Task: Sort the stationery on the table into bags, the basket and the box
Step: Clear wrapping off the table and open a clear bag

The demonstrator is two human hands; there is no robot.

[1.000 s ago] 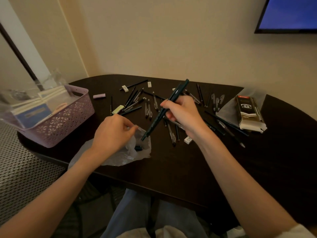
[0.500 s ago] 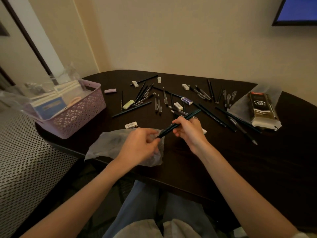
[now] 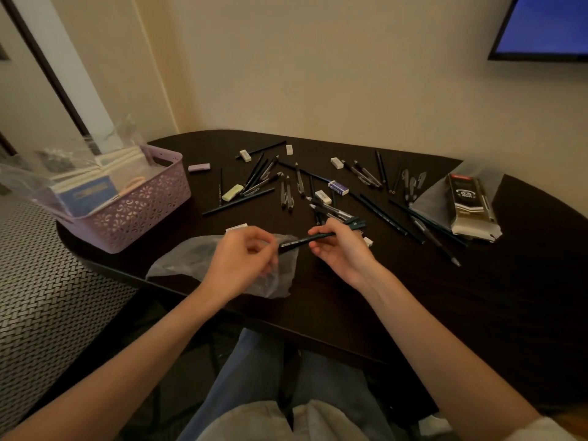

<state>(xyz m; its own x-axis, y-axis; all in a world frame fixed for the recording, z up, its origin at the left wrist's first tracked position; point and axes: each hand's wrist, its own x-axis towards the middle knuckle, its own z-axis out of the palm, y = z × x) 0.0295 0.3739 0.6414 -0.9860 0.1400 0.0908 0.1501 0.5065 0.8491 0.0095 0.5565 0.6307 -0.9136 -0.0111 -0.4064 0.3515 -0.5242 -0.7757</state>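
Dark green pencils (image 3: 313, 238), a small bundle of them, sit pinched in the right hand (image 3: 345, 249), thumb below and fingers curled over the top, their tips angled down and left into the mouth of a clear plastic bag (image 3: 203, 259). Left hand (image 3: 241, 259) grips that bag's edge, fingers curled round the thin film, right at the pencil tips. Bag lies flat on a dark brown table (image 3: 413, 307) with a rounded end, pushed against a cream wall (image 3: 318, 74); a blue screen (image 3: 547, 23) hangs top right, and patterned carpet (image 3: 47, 297) shows down to the left. On the table's left end stands a lilac basket (image 3: 140, 214) with a cut-out pattern, holding notebooks (image 3: 89, 189) and crinkled clear wrapping. Far right, a black box (image 3: 471, 205) lies on another plastic bag (image 3: 429, 205). Between them the tabletop is littered: loose pens and pencils (image 3: 257, 183) fanned in every direction beyond the hands, white erasers (image 3: 336, 162) dotted among them, a pale green eraser (image 3: 233, 192) near the middle, a lilac eraser (image 3: 199, 167) just beside the basket. One white eraser (image 3: 237, 227) lies just behind the left hand, and a few pens lie close beyond the right knuckles.
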